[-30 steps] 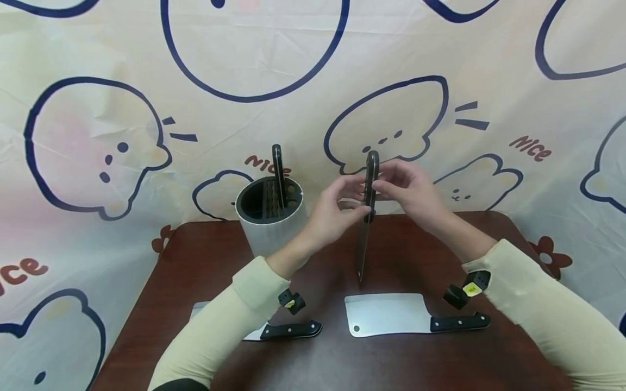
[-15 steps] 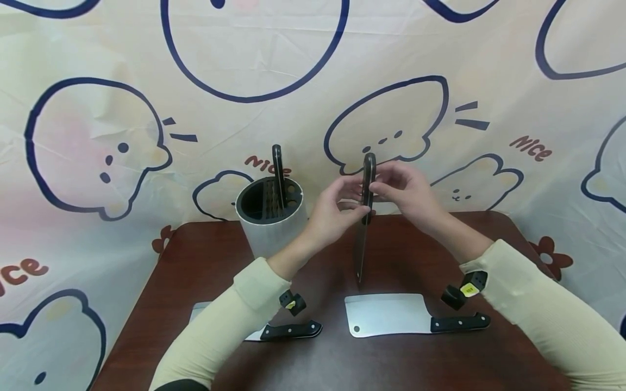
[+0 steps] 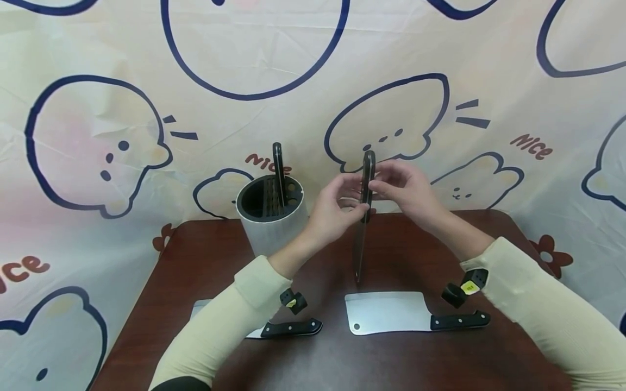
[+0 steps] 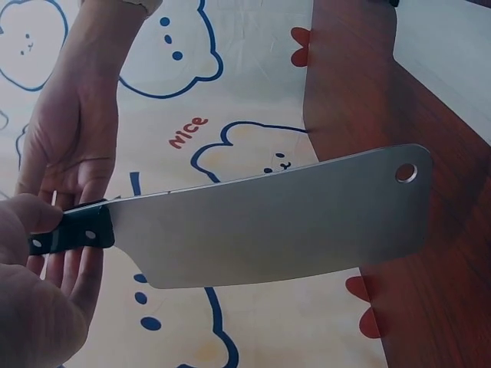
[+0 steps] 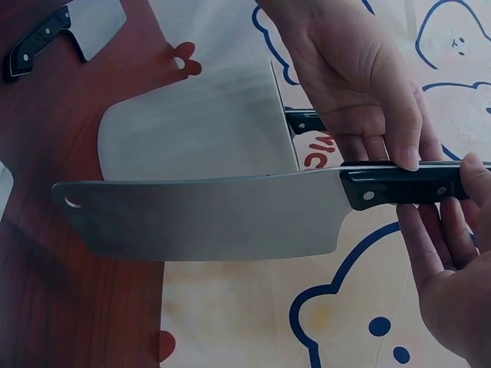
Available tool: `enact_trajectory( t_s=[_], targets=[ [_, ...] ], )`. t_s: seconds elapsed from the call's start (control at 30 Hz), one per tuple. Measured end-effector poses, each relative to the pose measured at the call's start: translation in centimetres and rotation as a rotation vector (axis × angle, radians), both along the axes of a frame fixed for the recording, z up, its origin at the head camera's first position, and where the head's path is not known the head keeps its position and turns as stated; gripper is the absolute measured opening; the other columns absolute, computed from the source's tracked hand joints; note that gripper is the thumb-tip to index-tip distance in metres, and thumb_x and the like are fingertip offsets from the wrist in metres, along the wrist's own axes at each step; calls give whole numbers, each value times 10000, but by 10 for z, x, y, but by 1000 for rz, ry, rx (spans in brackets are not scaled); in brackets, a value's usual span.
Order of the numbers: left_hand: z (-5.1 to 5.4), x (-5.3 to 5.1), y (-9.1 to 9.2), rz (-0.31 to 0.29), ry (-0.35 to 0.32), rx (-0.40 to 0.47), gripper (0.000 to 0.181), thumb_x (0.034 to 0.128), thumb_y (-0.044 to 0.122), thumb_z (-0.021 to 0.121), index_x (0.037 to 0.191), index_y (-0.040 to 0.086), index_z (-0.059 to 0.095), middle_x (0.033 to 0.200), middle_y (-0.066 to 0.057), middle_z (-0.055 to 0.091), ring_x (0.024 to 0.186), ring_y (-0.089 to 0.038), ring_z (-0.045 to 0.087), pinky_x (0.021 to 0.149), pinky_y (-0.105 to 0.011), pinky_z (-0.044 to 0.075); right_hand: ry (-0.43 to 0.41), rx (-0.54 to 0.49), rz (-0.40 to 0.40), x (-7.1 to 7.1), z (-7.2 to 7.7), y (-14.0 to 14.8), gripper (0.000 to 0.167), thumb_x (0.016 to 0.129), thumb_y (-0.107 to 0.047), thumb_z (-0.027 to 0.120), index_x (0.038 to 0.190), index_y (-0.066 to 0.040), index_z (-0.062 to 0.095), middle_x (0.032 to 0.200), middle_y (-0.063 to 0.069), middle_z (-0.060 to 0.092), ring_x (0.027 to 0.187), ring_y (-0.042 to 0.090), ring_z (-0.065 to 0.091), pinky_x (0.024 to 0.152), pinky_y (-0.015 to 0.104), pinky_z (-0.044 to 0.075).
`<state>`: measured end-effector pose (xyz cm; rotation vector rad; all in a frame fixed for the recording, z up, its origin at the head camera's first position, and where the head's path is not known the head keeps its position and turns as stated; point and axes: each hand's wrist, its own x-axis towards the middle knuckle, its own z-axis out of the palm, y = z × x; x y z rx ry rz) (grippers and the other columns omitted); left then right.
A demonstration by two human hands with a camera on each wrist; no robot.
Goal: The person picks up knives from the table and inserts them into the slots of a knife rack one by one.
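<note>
A pale cloth with navy cartoon outlines and red-brown "NICE" lettering runs from left to right behind and beside a red-brown table, whose far corners are rounded. At the table's left lies a black-handled knife, its blade partly covered by the left sleeve. Behind it stands a round white holder, a second knife upright in its slots; the left forearm hides part of the holder's lower wall. The left hand pinches the handle of a raised cleaver, which hangs blade down over the table, right of the holder. Just right, the right hand pinches the same handle between thumb and fingers. Below, another cleaver lies flat, handle to the right, near the right wrist's camera.
</note>
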<state>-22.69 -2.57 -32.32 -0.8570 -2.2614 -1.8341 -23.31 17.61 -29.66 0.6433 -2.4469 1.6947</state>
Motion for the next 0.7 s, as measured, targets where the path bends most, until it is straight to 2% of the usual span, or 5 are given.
enact_trajectory(
  t_s=[0.13, 0.33, 0.53, 0.7],
  targets=[
    [2, 0, -1, 3, -5, 5, 493, 914, -15, 724, 1369, 42, 544, 1206, -101, 645, 1074, -201, 647, 934, -269, 560, 1, 14, 4, -1, 0, 1, 379, 996, -198, 681, 1339, -53, 610, 1047, 123, 643, 1000, 237, 674, 874, 271, 584],
    [8, 1, -6, 34, -44, 0, 483, 920, 9, 726, 1367, 64, 551, 1190, -91, 657, 1062, -196, 651, 943, -291, 559, -19, 25, 49, -1, -5, 9, 426, 1042, -319, 596, 1383, -65, 575, 1191, 141, 638, 1062, 249, 673, 886, 305, 589],
    [13, 1, -16, 31, -5, 25, 492, 913, -17, 717, 1370, 13, 539, 1193, -145, 647, 1060, -241, 656, 942, -306, 563, -71, 86, 59, 2, -8, 24, 441, 1069, -342, 533, 1425, -83, 544, 1239, 130, 648, 1112, 211, 664, 891, 266, 577],
    [19, 3, -25, 34, 13, 52, 484, 901, -48, 711, 1353, -15, 543, 1183, -166, 644, 1053, -262, 653, 943, -319, 564, -64, 161, 47, 7, -7, 39, 434, 1074, -330, 522, 1440, -97, 541, 1286, 127, 648, 1140, 199, 653, 895, 232, 565]
  ],
)
